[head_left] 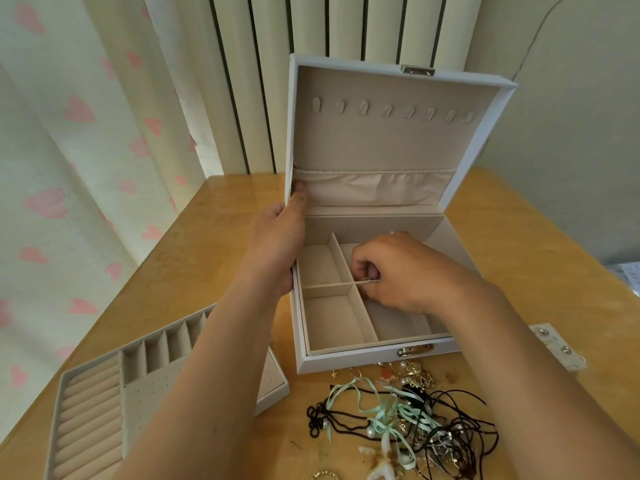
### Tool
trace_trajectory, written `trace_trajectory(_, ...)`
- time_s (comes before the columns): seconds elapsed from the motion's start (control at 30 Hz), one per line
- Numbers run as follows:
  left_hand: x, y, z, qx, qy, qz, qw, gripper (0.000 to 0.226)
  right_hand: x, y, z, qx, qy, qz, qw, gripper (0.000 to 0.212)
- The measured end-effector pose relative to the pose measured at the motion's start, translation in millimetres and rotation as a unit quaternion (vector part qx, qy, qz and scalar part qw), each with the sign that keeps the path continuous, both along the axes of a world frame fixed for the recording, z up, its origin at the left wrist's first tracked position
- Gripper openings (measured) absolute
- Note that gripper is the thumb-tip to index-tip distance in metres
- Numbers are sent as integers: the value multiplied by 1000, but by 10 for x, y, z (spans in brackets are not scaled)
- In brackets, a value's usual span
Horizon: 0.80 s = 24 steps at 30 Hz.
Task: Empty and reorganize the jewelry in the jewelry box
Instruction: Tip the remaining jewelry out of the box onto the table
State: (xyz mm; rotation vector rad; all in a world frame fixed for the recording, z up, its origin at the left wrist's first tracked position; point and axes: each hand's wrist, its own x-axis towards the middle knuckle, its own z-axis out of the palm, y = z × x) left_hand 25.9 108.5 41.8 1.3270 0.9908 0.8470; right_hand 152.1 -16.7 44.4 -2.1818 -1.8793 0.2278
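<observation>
While left hand point(277, 237) grips jewelry box point(346, 363) side, right hand point(408, 271) pinches gold piece point(365, 278) inside.

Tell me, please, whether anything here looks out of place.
Jewelry lies in a tangled heap on the table before the open jewelry box, and the ring tray sits out beside it.

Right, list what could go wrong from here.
The small gold piece pinched by the right hand over the dividers could slip into a compartment. If the left hand lets go of the lid, it may fall on the right one. The tangled jewelry pile near the right forearm could get dragged.
</observation>
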Motion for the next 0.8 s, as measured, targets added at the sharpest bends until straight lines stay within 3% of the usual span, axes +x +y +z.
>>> trace_trajectory(0.2, -31, 1, 15, 6, 1, 4, 1000, 47, 88, -77, 96, -7, 97, 5, 995, 16)
trace_trajectory(0.43, -84, 34, 47, 16, 5, 31, 999, 41, 166, -177, 224, 61, 221, -3, 973, 11)
trace_trajectory(0.6, -197, 136, 84, 5, -29, 75, 997, 42, 199, -237, 267, 14, 314, -4, 949, 11)
trace_trajectory(0.8, -185, 126, 72, 36, -55, 111, 992, 39, 235, -313, 333, -16, 334, 20, 942, 13)
